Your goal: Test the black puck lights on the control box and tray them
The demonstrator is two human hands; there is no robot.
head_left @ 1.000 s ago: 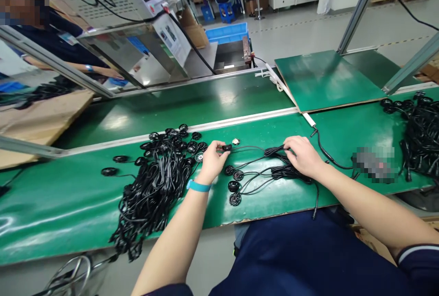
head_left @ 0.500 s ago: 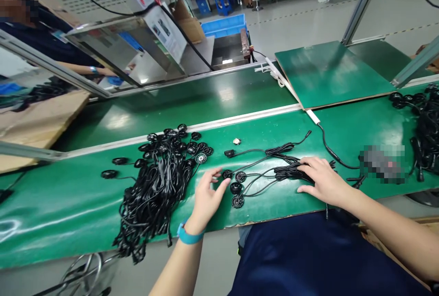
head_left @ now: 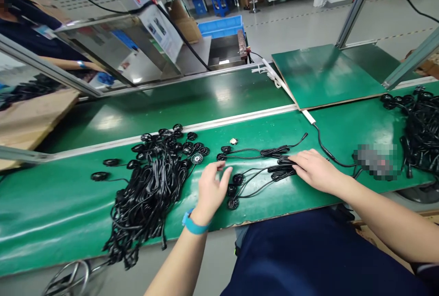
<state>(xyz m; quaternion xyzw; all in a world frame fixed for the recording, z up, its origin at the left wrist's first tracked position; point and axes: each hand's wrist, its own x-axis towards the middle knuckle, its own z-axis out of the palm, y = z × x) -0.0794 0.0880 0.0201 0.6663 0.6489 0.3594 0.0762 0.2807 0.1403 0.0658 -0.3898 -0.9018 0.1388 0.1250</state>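
My right hand [head_left: 317, 170] rests over the tail ends of several coiled black cables [head_left: 283, 175], its fingers and thumb closed on them. Round black heads [head_left: 233, 203] sit at the left ends of these cables. My left hand [head_left: 213, 191] is just left of the heads, thumb and fingers apart, holding nothing. Beyond its fingertips, another coiled cable [head_left: 270, 152] lies with a round head [head_left: 221, 156] and a small black end piece [head_left: 226, 149]. A small whitish piece [head_left: 233, 141] lies behind them on the green mat.
A big heap of black cables [head_left: 147, 186] lies to the left, partly over the front edge. Another heap [head_left: 423, 127] is far right, near a blurred dark device [head_left: 375, 161]. Behind are a green board [head_left: 329, 76] and metal posts. A co-worker's arm [head_left: 65, 64] is at back left.
One cable's round head has moved away from me, beside the small black end piece. My right hand has closed on the cables. My left hand has shifted slightly right. The view has moved a little.
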